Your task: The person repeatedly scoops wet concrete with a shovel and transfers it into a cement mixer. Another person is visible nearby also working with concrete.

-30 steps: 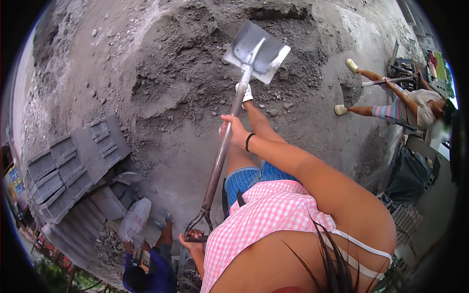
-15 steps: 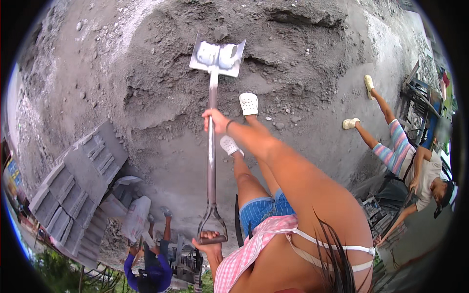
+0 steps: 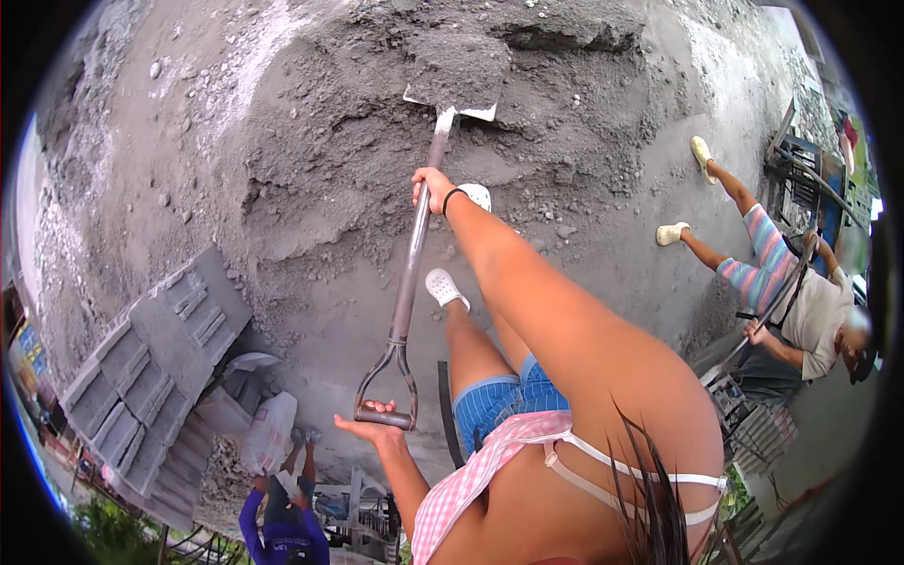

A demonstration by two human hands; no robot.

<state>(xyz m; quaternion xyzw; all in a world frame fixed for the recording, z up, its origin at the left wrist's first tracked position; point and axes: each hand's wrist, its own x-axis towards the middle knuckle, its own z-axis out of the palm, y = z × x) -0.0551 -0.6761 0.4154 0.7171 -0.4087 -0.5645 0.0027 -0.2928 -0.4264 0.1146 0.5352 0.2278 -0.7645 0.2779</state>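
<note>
A shovel [image 3: 414, 254] with a metal shaft and D-shaped handle slants across the middle, its blade pushed into a bank of grey sand [image 3: 320, 132]. Sand covers most of the blade; only its pale rear edge [image 3: 480, 112] and corners show. My right hand [image 3: 433, 190], a dark band at its wrist, is closed round the shaft just below the blade. At the near end, my left hand [image 3: 377, 424] has its palm against the handle's crossbar, fingers curled up through the D and thumb sticking out to the side.
White clogs [image 3: 446, 288] stand on the sand beside the shaft. At right, another person [image 3: 810, 311] in yellow clogs holds a long-handled tool. A person in purple [image 3: 282, 527] is at the lower left, near a white sack [image 3: 270, 433] and stacked grey slabs [image 3: 155, 348].
The shovel has gone forward into the bank, and its bare blade is now mostly under sand. Both my hands moved forward with it. The person at right has raised their tool.
</note>
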